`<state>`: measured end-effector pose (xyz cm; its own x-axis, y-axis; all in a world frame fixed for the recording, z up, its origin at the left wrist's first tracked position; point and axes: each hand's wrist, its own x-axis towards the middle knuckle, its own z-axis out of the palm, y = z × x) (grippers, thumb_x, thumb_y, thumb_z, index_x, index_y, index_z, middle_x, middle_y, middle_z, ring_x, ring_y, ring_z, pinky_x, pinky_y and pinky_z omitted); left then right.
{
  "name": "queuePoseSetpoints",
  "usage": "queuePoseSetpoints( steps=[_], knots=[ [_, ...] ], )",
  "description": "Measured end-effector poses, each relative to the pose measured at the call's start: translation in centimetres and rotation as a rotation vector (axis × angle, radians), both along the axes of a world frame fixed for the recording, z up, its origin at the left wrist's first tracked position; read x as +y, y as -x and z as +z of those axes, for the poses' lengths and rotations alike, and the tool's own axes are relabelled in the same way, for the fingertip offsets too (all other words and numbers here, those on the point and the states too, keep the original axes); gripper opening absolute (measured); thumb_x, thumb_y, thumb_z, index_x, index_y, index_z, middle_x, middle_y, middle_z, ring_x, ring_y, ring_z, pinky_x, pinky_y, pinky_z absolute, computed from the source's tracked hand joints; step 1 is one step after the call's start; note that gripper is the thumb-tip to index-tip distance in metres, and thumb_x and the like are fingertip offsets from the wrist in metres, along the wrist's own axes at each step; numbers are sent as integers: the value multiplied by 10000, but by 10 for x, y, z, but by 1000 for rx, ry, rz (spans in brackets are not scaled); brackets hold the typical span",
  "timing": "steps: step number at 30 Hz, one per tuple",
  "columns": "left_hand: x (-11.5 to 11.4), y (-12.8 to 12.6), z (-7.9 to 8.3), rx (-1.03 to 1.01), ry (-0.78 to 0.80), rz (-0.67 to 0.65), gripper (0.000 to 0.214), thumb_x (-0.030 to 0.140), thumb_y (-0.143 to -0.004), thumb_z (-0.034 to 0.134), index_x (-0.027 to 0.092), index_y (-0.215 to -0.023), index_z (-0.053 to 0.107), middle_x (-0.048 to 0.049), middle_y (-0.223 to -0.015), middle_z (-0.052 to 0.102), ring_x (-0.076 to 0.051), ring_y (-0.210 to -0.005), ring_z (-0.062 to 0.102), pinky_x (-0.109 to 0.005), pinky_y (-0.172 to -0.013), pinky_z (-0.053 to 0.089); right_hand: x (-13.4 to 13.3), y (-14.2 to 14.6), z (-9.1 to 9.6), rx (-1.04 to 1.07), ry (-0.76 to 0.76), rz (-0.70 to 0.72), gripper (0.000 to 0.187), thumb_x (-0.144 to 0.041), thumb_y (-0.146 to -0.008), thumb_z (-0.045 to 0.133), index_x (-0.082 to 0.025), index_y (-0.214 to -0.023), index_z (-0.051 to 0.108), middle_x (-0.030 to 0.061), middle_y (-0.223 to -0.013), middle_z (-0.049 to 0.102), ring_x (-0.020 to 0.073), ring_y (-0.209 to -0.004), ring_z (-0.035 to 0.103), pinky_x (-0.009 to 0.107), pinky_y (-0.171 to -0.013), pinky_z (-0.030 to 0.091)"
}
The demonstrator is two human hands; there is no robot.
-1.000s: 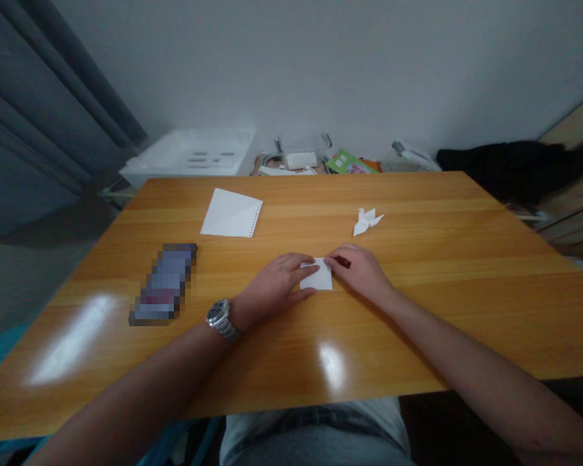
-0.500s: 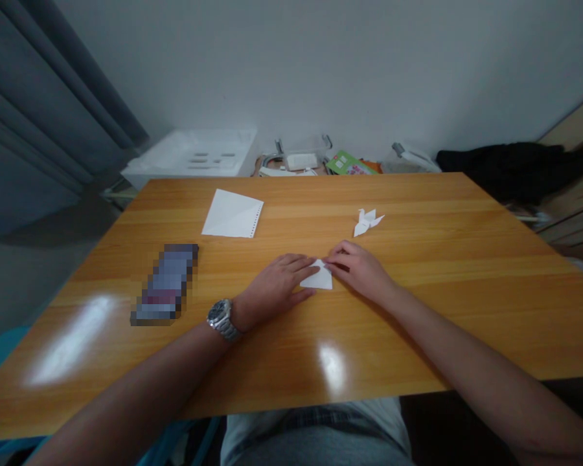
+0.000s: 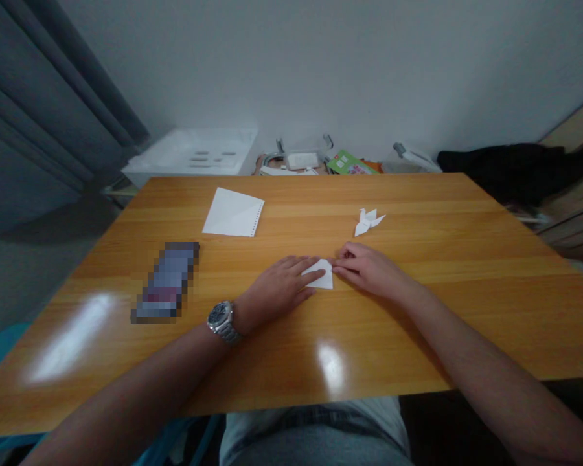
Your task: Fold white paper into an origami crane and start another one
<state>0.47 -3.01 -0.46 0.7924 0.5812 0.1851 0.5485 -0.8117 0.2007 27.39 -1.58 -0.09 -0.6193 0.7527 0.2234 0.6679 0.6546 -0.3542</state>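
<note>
A small piece of folded white paper [image 3: 324, 281] lies on the wooden table in front of me. Across its left part rests my left hand [image 3: 285, 283], fingers stretched out and pressing it flat; they cover part of the sheet. My right hand [image 3: 366, 268] is at the paper's right edge, with thumb and fingertips closed together on that edge. How much paper sits between those fingertips is too small to tell. Beyond the right hand a white paper crane [image 3: 368, 222] stands on the table.
A white sheet with a perforated edge [image 3: 233, 212] lies at the back left. Nearer on the left is a blurred-out phone-like device [image 3: 168, 281]. Behind the wooden table [image 3: 418, 336] are a white plastic container [image 3: 199, 150], a green booklet [image 3: 348, 162] and dark cloth [image 3: 505, 171].
My right hand has shifted slightly right, its fingertips moving from the paper's top right part to its right edge. The left hand has stayed nearly in place on the paper.
</note>
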Motion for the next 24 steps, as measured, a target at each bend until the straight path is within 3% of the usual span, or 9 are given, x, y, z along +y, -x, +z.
queuePoseSetpoints(
  steps=[12,24],
  knots=[
    [5,3,0,-4,3,-25,430,385,-1036,486,262,-1446,527,-104,-1520,506,-246,-1410,456,-528,-1257,183,-2,0,-3,20,-11,28,238,-303,-1000,562,-219,-1126,746,112,-1081,661,235,-974,627,390,-875,521],
    [9,4,5,-101,100,2,406,343,-1003,561,241,-1396,540,-84,-1397,615,-245,-1281,564,-542,-1224,247,-5,4,0,104,16,180,292,-280,-942,663,-228,-1225,713,122,-1308,659,264,-1179,632,443,-1007,527]
  ],
)
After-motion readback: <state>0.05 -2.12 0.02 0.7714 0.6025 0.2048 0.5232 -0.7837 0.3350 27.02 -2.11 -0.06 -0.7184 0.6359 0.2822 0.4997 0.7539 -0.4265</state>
